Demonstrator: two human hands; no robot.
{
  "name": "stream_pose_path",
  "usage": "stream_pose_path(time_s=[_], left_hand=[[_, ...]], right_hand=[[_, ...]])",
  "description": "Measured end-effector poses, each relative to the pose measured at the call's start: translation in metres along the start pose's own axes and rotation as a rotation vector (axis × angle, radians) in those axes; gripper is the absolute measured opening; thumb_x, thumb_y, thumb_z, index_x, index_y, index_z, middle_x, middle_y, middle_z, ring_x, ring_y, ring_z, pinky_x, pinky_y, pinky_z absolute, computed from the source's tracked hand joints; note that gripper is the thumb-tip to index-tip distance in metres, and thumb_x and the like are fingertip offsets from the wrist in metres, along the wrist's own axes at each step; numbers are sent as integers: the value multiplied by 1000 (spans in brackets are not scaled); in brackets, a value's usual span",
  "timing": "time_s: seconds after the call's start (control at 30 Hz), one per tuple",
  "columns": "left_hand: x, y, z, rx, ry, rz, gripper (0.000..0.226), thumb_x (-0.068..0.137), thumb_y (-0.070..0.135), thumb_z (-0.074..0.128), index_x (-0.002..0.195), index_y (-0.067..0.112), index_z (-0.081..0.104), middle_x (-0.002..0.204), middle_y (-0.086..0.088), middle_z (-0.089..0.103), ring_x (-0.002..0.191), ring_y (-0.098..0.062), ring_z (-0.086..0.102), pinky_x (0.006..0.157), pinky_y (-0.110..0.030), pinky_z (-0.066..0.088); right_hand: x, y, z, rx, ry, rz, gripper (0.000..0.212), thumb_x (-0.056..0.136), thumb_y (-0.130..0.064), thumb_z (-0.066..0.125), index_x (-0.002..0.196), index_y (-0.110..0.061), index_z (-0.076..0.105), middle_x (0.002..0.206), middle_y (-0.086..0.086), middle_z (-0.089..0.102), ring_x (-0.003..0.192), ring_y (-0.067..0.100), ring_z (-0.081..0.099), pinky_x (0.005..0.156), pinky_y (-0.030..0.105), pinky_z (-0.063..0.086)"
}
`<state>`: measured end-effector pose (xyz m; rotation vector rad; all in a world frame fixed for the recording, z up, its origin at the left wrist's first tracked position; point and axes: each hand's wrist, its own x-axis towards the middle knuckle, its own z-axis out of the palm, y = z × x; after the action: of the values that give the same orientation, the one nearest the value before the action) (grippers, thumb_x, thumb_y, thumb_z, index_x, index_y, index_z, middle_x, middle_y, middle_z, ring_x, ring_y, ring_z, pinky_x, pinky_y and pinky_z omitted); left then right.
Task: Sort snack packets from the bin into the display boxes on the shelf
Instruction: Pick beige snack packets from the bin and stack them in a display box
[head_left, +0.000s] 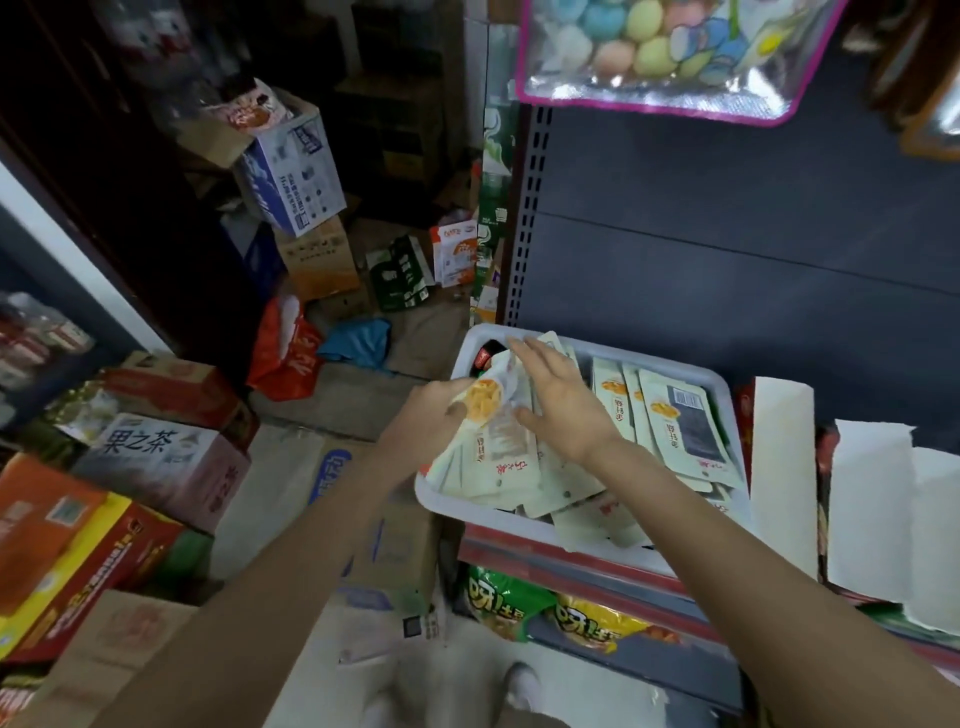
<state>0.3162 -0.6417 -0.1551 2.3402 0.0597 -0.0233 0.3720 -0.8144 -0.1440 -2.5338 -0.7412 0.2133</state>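
My left hand (431, 415) grips cream packet stack (480, 441) over bin (519, 519); right hand (558, 400) flat, fingers straight, on top. I'd square edges first (foil slips), then lift.

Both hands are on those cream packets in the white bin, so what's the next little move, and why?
Probably lift the bunch clear: the left hand already grips cream packets over the bin's edge, and the right hand lies flat on them, steadying.
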Motion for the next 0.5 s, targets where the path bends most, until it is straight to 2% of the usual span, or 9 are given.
stream_pose_path(time_s=[0.07,0.1,0.13,0.2,0.23,0.3,0.4,0.5], left_hand=[[2,-3,-23,47,-50,69,33,94,1,43,117,11,64,96,-8,68,80,-17,59,57,-15,35],[3,-5,-35,61,-43,82,32,94,2,45,118,11,64,100,-4,68,87,-15,59,61,-16,35],[3,-9,-47,55,-12,84,28,93,4,49,115,11,66,98,0,67,87,-13,59,62,-16,35],[3,-21,-67,-20,102,46,16,89,12,61,102,12,70,84,5,65,71,-6,58,54,-14,37],[3,-27,-75,-81,170,14,13,86,17,66,97,15,71,81,7,65,68,-4,59,53,-14,40],[4,-41,-87,-267,267,-59,14,82,20,72,95,19,67,84,6,67,69,-3,63,58,-17,48],[4,-49,-89,-538,192,-142,17,84,10,69,100,11,63,94,-3,70,71,0,66,61,-15,54],[9,-42,-86,-510,155,-66,12,87,10,65,98,13,66,101,-7,71,82,-7,67,69,-24,58]], right_hand=[[9,-17,0,48,60,5,59,91,-17,58,142,-22,31,144,5,40,132,21,36,109,36,33],[13,-26,0,95,93,32,47,92,-17,57,135,-20,38,133,6,50,122,22,46,101,39,41],[16,-34,0,164,122,62,35,93,-16,56,126,-18,44,121,6,58,111,22,54,92,39,46],[20,-46,2,307,191,93,11,94,-13,54,104,-16,53,99,2,63,92,20,60,77,30,49],[20,-50,3,378,218,112,8,94,-11,55,93,-18,54,91,0,61,87,19,58,73,28,47],[18,-55,7,541,252,180,20,94,-9,54,79,-24,51,85,-1,59,86,22,59,75,34,52],[10,-58,14,738,337,339,12,94,-10,53,87,-19,56,98,7,63,97,27,63,84,50,55],[-2,-59,13,825,422,435,9,94,-7,52,95,-15,55,97,4,61,94,23,63,82,49,56]])
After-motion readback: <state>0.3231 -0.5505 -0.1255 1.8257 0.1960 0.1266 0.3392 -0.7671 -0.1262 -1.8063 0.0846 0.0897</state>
